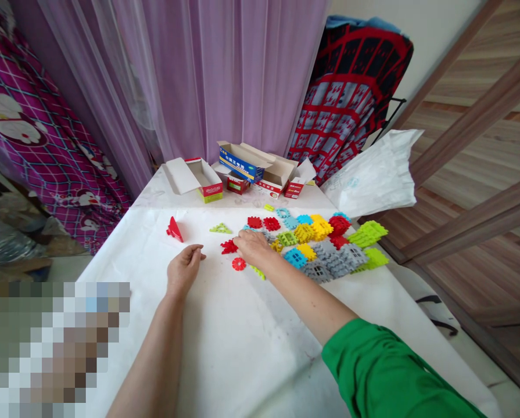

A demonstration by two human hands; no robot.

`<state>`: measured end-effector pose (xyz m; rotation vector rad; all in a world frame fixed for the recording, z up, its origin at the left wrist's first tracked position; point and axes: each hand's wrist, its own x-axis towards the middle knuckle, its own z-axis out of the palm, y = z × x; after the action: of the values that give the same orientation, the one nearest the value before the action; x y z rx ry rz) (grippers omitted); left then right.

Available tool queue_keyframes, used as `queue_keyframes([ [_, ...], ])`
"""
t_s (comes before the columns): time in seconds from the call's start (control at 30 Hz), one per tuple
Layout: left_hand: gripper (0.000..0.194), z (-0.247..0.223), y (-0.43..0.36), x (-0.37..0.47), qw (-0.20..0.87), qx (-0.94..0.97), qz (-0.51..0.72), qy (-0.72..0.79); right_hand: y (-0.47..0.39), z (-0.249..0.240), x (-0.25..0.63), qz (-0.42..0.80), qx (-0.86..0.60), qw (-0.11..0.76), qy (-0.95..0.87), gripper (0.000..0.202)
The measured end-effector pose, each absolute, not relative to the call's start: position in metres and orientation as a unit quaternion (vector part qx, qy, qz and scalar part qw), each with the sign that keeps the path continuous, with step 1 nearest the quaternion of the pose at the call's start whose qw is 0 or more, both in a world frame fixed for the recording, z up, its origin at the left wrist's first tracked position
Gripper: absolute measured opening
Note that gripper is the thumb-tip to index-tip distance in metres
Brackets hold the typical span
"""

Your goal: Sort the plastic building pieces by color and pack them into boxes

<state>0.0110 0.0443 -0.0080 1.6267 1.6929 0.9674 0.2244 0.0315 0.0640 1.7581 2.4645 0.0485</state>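
My left hand hovers over the white tabletop, fingers loosely bent, with a small gap at the tips and nothing visible between them. Left of the pile, my right hand reaches down with curled fingers; whatever they grip is hidden. Against its fingertips lie red toothed building pieces. Just below is a round red piece, and a thin green piece lies beside the wrist. A green triangular piece rests behind, between the hands. Beyond my left hand stands a red assembled triangular piece.
Interlocking building pieces, including grey window pieces, yellow pieces and green pieces, spread along the right side. Several open cardboard boxes line the back edge. A white plastic bag stands at the back right corner.
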Motion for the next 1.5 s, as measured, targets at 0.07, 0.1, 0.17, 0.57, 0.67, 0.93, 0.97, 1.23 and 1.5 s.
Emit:
queue_keyframes([
  [0.07, 0.036, -0.007, 0.044, 0.011, 0.295, 0.613, 0.364, 0.637, 0.031, 0.062, 0.226, 0.008, 0.585, 0.051, 0.809, 0.026],
  [0.1, 0.036, -0.007, 0.044, 0.011, 0.294, 0.613, 0.364, 0.636, 0.031, 0.061, 0.227, 0.004, 0.588, 0.048, 0.808, 0.026],
  [0.17, 0.036, -0.007, 0.043, 0.011, 0.293, 0.613, 0.364, 0.637, 0.031, 0.062, 0.229, -0.005, 0.592, 0.042, 0.805, 0.026],
  [0.57, 0.037, -0.010, 0.045, 0.010, 0.283, 0.612, 0.367, 0.641, -0.010, 0.059, 0.219, -0.069, 0.629, 0.049, 0.773, 0.030],
  [0.67, 0.038, -0.011, 0.046, 0.010, 0.278, 0.611, 0.367, 0.643, -0.013, 0.052, 0.213, -0.090, 0.639, 0.027, 0.763, 0.028],
  [0.93, 0.036, -0.005, 0.044, 0.009, 0.275, 0.619, 0.360, 0.641, -0.015, 0.051, 0.214, -0.085, 0.662, -0.015, 0.745, 0.034],
  [0.97, 0.035, -0.004, 0.044, 0.009, 0.274, 0.620, 0.359, 0.642, -0.014, 0.051, 0.214, -0.088, 0.666, -0.014, 0.740, 0.035],
  [1.23, 0.036, -0.008, 0.046, 0.009, 0.272, 0.618, 0.362, 0.643, -0.009, 0.056, 0.211, -0.116, 0.675, 0.017, 0.729, 0.038],
  [1.5, 0.039, -0.013, 0.048, 0.009, 0.287, 0.614, 0.364, 0.639, -0.003, 0.068, 0.264, -0.029, 0.731, 0.012, 0.681, 0.033],
])
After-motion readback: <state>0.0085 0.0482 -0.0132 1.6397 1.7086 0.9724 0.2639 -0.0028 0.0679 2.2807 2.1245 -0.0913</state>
